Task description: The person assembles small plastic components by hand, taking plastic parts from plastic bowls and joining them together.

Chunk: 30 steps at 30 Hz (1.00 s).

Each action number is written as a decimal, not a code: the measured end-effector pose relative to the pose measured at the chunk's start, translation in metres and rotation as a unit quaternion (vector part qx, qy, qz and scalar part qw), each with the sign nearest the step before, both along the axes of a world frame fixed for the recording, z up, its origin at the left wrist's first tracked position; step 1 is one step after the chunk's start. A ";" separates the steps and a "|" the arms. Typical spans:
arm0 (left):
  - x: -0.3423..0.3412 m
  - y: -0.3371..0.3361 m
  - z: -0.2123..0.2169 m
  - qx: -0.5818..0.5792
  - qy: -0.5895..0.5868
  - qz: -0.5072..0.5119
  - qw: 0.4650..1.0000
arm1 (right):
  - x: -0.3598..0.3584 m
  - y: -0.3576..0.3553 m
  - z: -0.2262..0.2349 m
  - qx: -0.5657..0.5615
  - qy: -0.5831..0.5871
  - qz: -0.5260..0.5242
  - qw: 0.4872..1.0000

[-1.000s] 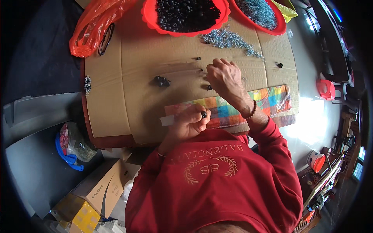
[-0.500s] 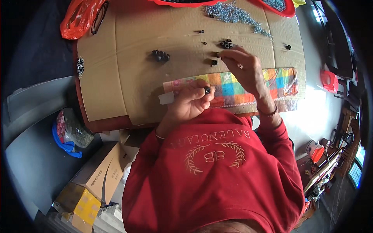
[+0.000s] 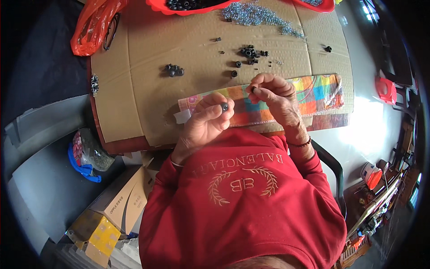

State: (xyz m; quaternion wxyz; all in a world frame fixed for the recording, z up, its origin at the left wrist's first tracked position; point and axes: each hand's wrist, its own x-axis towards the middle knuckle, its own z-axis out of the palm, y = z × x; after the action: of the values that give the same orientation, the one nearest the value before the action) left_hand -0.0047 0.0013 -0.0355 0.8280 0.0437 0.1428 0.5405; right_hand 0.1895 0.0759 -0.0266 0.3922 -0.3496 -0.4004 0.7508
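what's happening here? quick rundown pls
A person in a red sweatshirt works over a cardboard sheet. The left hand pinches a small black ring-shaped part at its fingertips; the right hand holds another small dark part just above a colourful checked cloth. More loose black parts and a heap of silvery pieces lie farther up the cardboard.

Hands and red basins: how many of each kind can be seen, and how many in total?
Hands holding a small black part: 2, the left hand and the right hand.
Red basins at the top edge: 2, the left basin and the right basin.
Total: 4.
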 end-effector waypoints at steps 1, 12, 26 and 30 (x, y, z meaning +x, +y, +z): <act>0.004 0.001 0.001 0.001 0.011 -0.001 1.000 | 0.003 -0.001 0.004 -0.032 -0.009 -0.001 0.999; 0.020 0.015 0.028 0.017 0.066 -0.037 0.997 | 0.020 -0.012 0.005 -0.038 0.162 0.027 0.986; 0.026 0.023 0.036 0.018 0.068 -0.005 0.997 | 0.013 -0.013 0.034 0.185 -0.026 0.005 0.982; 0.027 0.020 0.034 -0.007 0.078 -0.003 0.997 | 0.008 -0.018 0.027 0.306 -0.025 -0.053 0.950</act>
State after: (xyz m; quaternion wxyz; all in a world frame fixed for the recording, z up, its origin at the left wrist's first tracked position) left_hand 0.0224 0.0209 -0.0013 0.8160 0.0805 0.2110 0.5320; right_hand 0.1972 0.0578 0.0001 0.5096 -0.2519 -0.6014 0.5614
